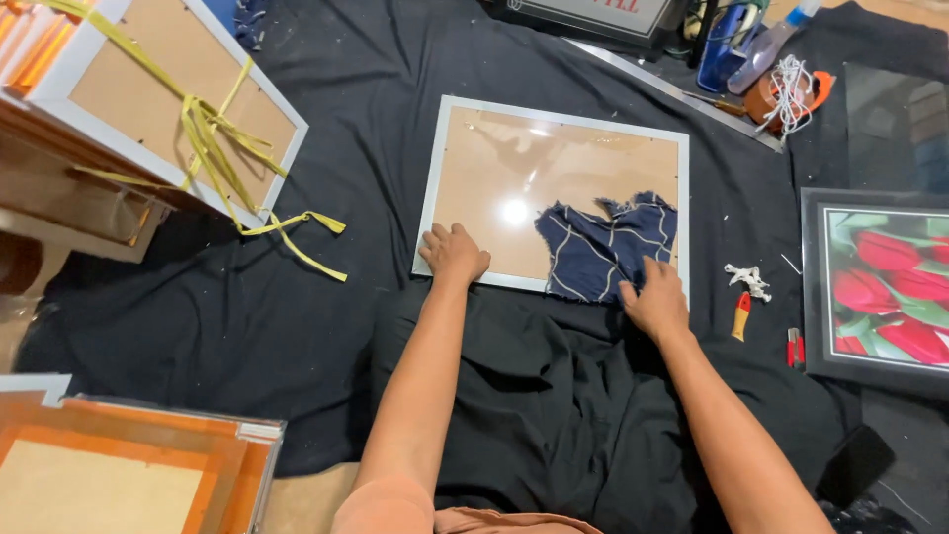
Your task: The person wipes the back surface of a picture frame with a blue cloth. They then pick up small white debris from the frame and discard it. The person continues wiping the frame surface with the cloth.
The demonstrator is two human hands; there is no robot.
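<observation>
The silver-edged glazed picture frame (514, 188) is steadied by the flat, released left hand (453, 253); the dark blue checked cloth (605, 247) is grasped by the right hand (654, 299) for wiping.

Black cloth (297, 326) over tan floor (306, 499), lamp glare, cluttered edges

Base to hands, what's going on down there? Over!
Left hand flat on the silver-rimmed glass picture frame, lower left corner. Right hand pressing the navy checked cloth rag on the glass. Nothing in the way.
</observation>
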